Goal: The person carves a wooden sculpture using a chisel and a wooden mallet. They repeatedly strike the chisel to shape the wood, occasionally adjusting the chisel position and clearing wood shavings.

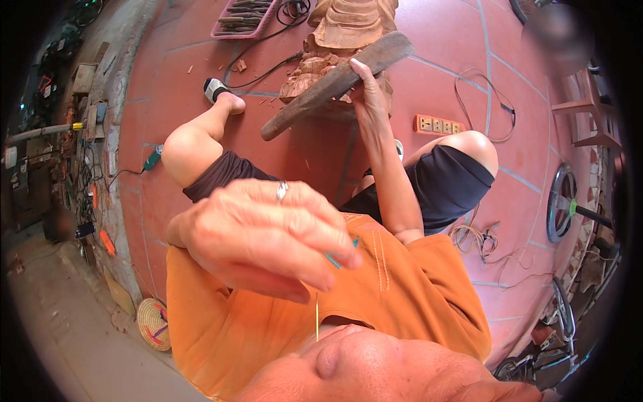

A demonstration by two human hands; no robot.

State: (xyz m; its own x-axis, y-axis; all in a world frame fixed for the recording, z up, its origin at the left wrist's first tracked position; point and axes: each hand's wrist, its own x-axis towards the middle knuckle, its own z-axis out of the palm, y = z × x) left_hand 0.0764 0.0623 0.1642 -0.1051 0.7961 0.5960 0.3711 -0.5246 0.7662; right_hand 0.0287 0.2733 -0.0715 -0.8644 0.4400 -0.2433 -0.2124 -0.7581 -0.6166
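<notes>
My right hand (pixel 367 84) is closed around the middle of a long dark wooden club (pixel 315 97), which slants from lower left to a broader upper-right end. Just behind it, on the floor between my feet, lies a carved wooden figure (pixel 351 27) with folds cut into its surface. My left hand (pixel 268 238), wearing a silver ring, is raised close to the camera in front of my orange shirt. Its fingers are loosely bent and slightly apart, a little smeared, with nothing visible in them.
A pink tray (pixel 244 32) of carving tools stands at the far left beside a black cable. An orange power strip (pixel 439 125) lies right of the carving, near loose cords (pixel 479 234). Along the right side are a wheel (pixel 561 202) and a stool (pixel 589 110). Wood chips dot the red tiles.
</notes>
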